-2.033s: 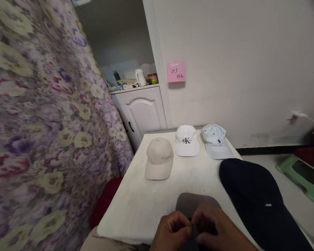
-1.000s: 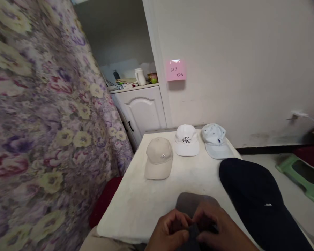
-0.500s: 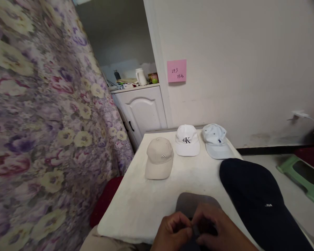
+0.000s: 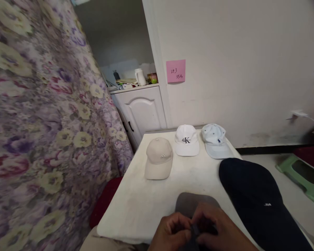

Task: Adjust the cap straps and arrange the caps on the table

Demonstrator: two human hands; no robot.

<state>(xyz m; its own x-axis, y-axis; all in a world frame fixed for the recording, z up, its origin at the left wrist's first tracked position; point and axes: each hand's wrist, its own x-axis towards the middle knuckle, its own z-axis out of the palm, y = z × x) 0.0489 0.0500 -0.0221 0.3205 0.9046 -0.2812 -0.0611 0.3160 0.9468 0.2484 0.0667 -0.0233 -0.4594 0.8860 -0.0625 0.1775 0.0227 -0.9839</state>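
Note:
Close to the table's near edge lies a grey cap (image 4: 193, 202), its rounded top part pointing away from me. My left hand (image 4: 170, 232) pinches one side of a dark strap (image 4: 195, 230) at the cap's near end. From the other side, my right hand (image 4: 217, 225) pinches the same strap, fingertips almost touching those of the left. Fingers cover much of the strap and its fastening, so I cannot tell whether it is joined. To the right, a long navy cloth piece (image 4: 253, 195) with a small white logo reaches past the lower table edge.
On the white-covered table (image 4: 131, 209) stand a beige cap (image 4: 159, 158), a white cap (image 4: 187, 139) and a pale blue cap (image 4: 216, 141). A floral curtain (image 4: 54, 139) hangs at left. A green stool (image 4: 303, 177) is on the floor at right.
Both hands stay on the strap with only slight finger movement. My left hand has shifted a little to the left; the caps have not moved.

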